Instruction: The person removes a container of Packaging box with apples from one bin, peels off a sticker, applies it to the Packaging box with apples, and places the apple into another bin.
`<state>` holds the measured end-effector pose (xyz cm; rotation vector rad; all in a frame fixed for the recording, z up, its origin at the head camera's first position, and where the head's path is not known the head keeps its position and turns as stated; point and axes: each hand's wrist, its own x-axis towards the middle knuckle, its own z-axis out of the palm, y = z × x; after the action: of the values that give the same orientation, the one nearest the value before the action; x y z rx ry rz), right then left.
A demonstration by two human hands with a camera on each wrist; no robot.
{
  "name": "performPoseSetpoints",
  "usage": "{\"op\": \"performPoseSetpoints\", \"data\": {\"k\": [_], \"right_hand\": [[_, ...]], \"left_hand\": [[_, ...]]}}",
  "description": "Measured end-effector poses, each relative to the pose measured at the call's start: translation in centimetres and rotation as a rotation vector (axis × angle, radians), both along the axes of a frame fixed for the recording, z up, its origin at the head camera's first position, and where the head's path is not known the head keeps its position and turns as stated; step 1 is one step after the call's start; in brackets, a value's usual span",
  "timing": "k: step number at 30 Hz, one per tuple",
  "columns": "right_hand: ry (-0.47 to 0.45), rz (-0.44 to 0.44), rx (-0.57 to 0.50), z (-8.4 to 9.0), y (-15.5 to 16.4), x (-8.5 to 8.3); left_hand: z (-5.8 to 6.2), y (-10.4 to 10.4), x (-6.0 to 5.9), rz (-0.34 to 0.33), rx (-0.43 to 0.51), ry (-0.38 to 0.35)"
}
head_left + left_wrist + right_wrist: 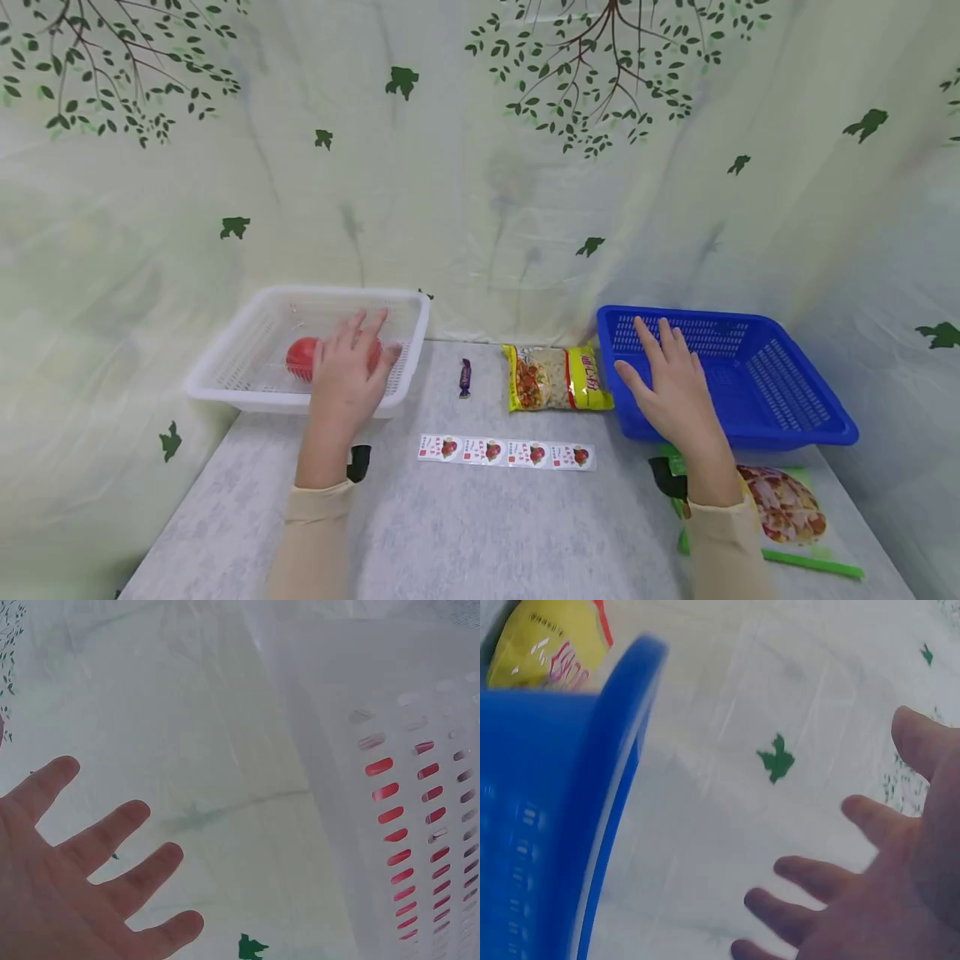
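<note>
Both your hands hover spread and holding nothing over two baskets.
Left hand (347,371) above the white basket (225,379) holding one tomato (302,357); right hand (672,385) over the blue basket (795,392). Tabletop (465,533): one yellow packet (557,377), writing unreadable, one candy (465,377), one four-sticker strip (507,452).

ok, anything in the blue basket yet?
No: in the head view the blue basket shows only bare mesh floor, with the right hand spread open over its near-left corner.

A pale leaf-printed cloth backdrop (480,192) hangs behind a grey table (487,533).
</note>
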<state>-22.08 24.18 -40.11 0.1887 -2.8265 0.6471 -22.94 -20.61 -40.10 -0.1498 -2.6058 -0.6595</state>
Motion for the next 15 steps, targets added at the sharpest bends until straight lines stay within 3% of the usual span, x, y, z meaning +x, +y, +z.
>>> {"op": "performPoseSetpoints", "data": {"k": [8, 11, 15], "right_hand": [[0.149, 0.073, -0.048, 0.8, -3.2, -1.1], [0.184, 0.126, -0.133, 1.6, -4.8, -1.6], [0.212, 0.208, -0.262, 2.7, -7.7, -2.3]], "left_hand": [[0.5, -0.8, 0.4, 0.107, 0.223, 0.231], [0.6, -1.2, 0.6, 0.168, 0.351, 0.268], [0.5, -1.6, 1.2, 0.312, 0.525, 0.284]]}}
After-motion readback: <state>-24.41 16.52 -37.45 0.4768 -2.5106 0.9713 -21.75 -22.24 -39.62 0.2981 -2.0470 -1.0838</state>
